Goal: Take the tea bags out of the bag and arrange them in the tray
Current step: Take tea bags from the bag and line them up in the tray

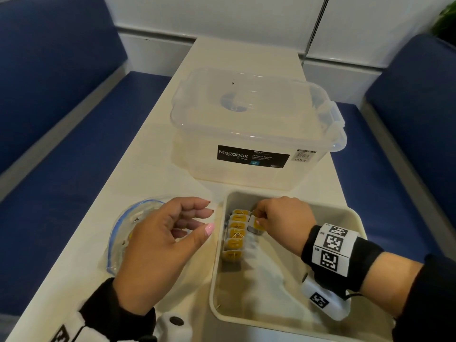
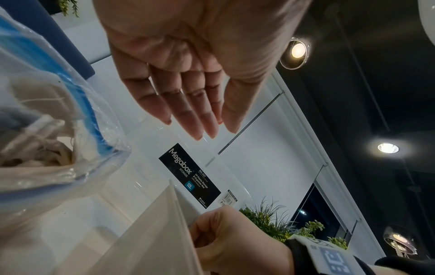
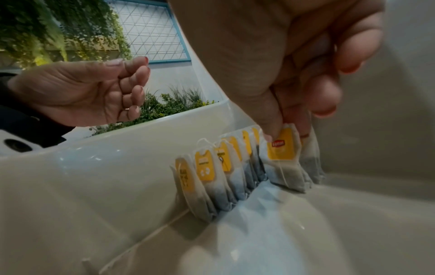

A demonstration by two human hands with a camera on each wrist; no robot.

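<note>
Currently, I am logging these items from my remote station:

Right hand (image 1: pixel 283 219): I am seeing it reaching down into the tray, thumb and fingers pinching the top of one tea bag (image 3: pixel 281 158) by its yellow tag.

Held tea bag: it is standing upright on the tray floor at the far end of the row, just beside the far wall (a second bag seems to be sitting right behind it, though I cannot tell whether the fingers are gripping that one too).

Tea bag row (image 1: pixel 235 233): about six bags are standing on edge, yellow tags up, leaning against the tray's left wall and overlapping one another.

Tray (image 1: pixel 355 218): a cream, deep-walled tray is sitting on the near right part of the table, touching nothing but the table as far as I am seeing.

Left hand (image 1: pixel 158 245): it is hovering palm-inward above the bag, fingers loosely curved and holding nothing.

Bag (image 1: pixel 118 233): a clear zip bag with a blue seal is lying on the table left of the tray, its mouth gaping; pale tea bags are showing inside in the left wrist view.

Storage box (image 1: pixel 254 129): a clear lidded box with a black "Megabox" label is standing beyond the tray.

Table (image 1: pixel 153 156): a pale, narrow top is running between two blue benches (image 1: pixel 61 119).
</note>
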